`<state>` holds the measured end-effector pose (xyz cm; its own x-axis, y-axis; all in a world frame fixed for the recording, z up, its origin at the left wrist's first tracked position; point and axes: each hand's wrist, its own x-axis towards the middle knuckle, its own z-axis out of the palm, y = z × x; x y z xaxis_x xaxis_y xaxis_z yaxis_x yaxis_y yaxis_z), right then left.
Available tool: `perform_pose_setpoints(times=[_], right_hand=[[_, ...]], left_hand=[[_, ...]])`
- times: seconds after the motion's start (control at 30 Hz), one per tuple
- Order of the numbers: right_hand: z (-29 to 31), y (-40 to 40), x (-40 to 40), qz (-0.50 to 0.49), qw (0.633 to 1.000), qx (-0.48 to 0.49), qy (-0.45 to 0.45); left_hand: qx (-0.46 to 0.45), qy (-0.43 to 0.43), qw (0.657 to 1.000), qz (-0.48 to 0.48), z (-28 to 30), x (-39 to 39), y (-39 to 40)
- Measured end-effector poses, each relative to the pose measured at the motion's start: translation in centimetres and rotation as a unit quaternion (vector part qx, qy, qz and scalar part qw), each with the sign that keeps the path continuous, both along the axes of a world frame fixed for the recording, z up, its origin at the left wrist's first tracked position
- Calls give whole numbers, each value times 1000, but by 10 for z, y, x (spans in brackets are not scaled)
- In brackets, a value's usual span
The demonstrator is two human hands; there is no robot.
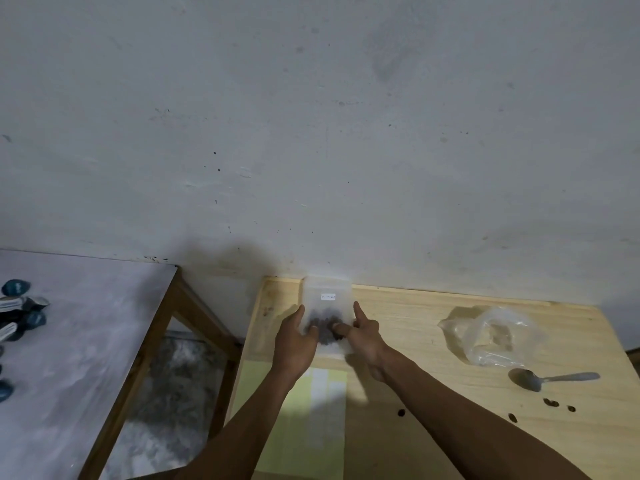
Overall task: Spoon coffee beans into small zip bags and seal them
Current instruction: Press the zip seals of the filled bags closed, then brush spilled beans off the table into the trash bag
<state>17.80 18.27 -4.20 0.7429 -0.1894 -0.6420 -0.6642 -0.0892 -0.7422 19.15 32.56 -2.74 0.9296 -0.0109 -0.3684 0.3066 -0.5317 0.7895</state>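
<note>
Both hands pinch one small zip bag (327,299) above the far left part of the light wooden table (433,427): the left hand (294,344) grips its left edge and the right hand (363,336) its right, thumbs pressed on the front over the dark coffee beans (325,325) inside. To the right lie a crumpled clear plastic bag (491,336), then a metal spoon (550,378) just nearer, then a few loose beans (550,402). A grey side table (86,323) stands apart at left.

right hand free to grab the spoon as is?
Probably not yet: the right hand is holding the zip bag together with the left hand. The path to the spoon looks unobstructed.
</note>
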Motion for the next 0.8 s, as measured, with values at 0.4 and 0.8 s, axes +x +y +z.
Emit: perform_pose_setpoints(times=[0.4,0.8], right_hand=[[9,-70,-56,34,982,-171,-79],[-9,-79,-140,302,900,-297,-103]], left_hand=[[-12,-239,964,-117,-12,-41,-8],[230,-47,864,-444,-55,-118,-40]])
